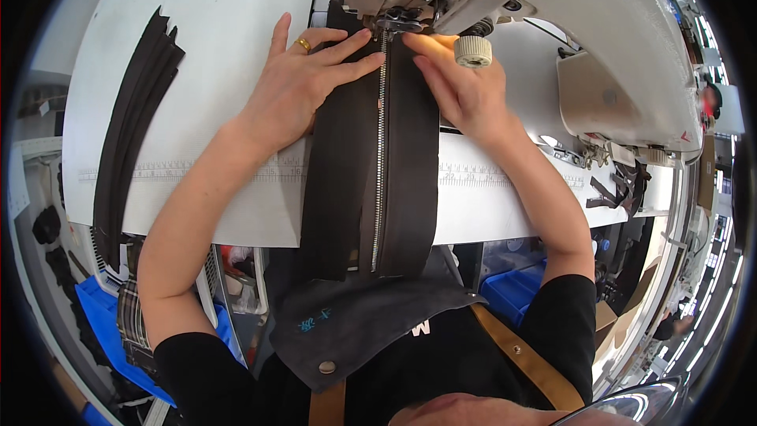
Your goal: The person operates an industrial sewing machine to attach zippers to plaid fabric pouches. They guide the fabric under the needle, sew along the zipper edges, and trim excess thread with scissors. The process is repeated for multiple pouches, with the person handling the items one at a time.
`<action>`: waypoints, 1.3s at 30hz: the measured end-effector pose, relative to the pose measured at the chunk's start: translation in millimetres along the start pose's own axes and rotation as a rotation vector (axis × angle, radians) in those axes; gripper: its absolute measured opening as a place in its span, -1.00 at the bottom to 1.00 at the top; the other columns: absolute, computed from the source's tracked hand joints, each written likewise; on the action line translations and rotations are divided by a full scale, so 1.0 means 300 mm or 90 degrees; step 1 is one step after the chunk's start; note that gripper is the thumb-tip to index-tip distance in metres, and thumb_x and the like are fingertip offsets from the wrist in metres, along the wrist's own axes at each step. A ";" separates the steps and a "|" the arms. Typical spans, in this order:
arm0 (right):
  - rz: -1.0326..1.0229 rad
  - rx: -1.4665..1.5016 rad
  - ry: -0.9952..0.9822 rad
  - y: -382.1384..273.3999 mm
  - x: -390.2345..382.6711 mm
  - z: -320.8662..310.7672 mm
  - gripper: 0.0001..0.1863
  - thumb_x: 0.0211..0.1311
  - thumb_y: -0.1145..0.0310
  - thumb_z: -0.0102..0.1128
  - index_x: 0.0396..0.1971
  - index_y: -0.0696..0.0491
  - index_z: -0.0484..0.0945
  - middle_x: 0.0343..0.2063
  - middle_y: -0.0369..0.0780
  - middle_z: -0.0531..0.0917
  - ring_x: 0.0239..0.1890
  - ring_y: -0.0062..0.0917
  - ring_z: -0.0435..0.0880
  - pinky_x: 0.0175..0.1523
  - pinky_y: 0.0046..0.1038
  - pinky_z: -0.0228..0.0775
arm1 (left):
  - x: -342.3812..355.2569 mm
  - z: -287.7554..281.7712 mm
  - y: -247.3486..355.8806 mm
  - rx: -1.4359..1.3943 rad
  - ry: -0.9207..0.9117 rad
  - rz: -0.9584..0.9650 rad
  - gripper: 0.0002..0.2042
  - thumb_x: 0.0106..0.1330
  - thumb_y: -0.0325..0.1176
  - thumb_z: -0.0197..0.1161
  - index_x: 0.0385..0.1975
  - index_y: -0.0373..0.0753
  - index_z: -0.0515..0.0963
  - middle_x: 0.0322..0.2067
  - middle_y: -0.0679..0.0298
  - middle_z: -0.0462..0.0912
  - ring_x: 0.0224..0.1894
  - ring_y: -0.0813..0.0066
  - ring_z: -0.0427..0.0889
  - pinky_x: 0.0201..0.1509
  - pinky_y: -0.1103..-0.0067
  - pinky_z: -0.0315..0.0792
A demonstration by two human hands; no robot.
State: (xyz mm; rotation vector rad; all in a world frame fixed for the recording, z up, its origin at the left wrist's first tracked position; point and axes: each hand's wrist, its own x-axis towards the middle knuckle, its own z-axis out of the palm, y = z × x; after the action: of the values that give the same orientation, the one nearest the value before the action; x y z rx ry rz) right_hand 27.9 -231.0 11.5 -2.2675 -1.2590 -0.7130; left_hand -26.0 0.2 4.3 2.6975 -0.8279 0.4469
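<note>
A long dark fabric panel (335, 189) runs from the sewing machine's presser foot (400, 19) over the table's front edge toward my lap. Down its middle lies a metal-toothed zipper (380, 142). My left hand (303, 71), a gold ring on one finger, lies spread on the fabric left of the zipper, fingertips close to the presser foot. On the other side my right hand (465, 83) has thumb and fingers at the fabric's right part beside the foot. Its fingers are bent together at the cloth, and a machine knob partly covers them.
Dark fabric strips (134, 118) hang over the table's left front edge. The sewing machine body (631, 39) arches over the right side. Black scraps (623, 189) lie at the right end of the white table (213, 205). Blue bins (505, 296) stand below.
</note>
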 end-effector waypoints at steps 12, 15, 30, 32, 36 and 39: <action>0.045 -0.073 -0.108 -0.046 -0.016 0.009 -0.51 0.10 0.50 0.13 0.06 -0.24 0.48 -0.69 -0.34 0.44 -0.73 -0.51 0.45 -0.65 -0.52 0.29 | -0.005 0.000 -0.014 0.002 -0.025 0.007 -0.59 0.16 -0.42 0.07 0.02 0.14 0.53 0.13 0.39 0.46 0.14 0.32 0.40 0.37 0.02 -0.27; 0.065 0.009 -0.068 -0.021 -0.034 0.021 -0.61 0.13 0.50 0.13 -0.02 -0.16 0.54 -0.67 -0.32 0.47 -0.73 -0.55 0.43 -0.61 -0.56 0.31 | 0.002 0.006 -0.019 0.009 -0.008 0.011 -0.61 0.15 -0.32 0.13 0.02 0.15 0.53 0.14 0.38 0.45 0.13 0.34 0.40 0.36 0.01 -0.28; 0.131 0.269 -0.208 -0.353 -0.180 -0.170 -0.57 -0.01 0.36 0.29 -0.06 0.06 0.53 0.04 -0.11 0.45 0.07 -0.24 0.45 0.11 -0.31 0.35 | -0.301 -0.131 0.205 -0.163 0.010 0.081 -0.74 -0.01 -0.30 0.36 -0.28 -0.09 0.58 -0.14 0.46 0.57 -0.16 0.48 0.57 0.35 0.08 -0.20; 0.087 0.188 -0.231 -0.361 -0.196 -0.165 -0.56 -0.02 0.33 0.30 -0.06 0.04 0.54 0.05 -0.13 0.45 0.09 -0.26 0.44 0.12 -0.30 0.35 | -0.298 -0.146 0.219 -0.142 -0.031 0.069 -0.71 0.00 -0.30 0.36 -0.22 -0.09 0.58 -0.07 0.43 0.56 -0.15 0.47 0.55 0.34 0.08 -0.17; 0.074 0.136 -0.242 -0.368 -0.211 -0.161 -0.56 -0.02 0.29 0.31 -0.06 0.00 0.55 0.07 -0.17 0.46 0.12 -0.27 0.42 0.15 -0.29 0.34 | -0.288 -0.161 0.210 -0.114 -0.103 0.100 -0.67 0.02 -0.25 0.34 -0.16 -0.06 0.58 0.02 0.37 0.52 -0.16 0.45 0.51 0.33 0.09 -0.13; 0.072 0.139 -0.242 -0.375 -0.207 -0.158 -0.57 -0.01 0.30 0.30 -0.06 0.00 0.55 0.07 -0.17 0.46 0.12 -0.26 0.41 0.15 -0.27 0.34 | -0.281 -0.165 0.209 -0.100 -0.129 0.121 -0.67 0.01 -0.25 0.33 -0.16 -0.03 0.58 0.02 0.36 0.51 -0.13 0.44 0.48 0.33 0.09 -0.13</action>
State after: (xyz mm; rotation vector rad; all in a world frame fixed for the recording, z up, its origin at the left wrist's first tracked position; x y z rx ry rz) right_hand -107.9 -244.6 23.6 -2.3336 -1.2854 -0.0971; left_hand -139.0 9.3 29.3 2.5574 -1.1312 0.1412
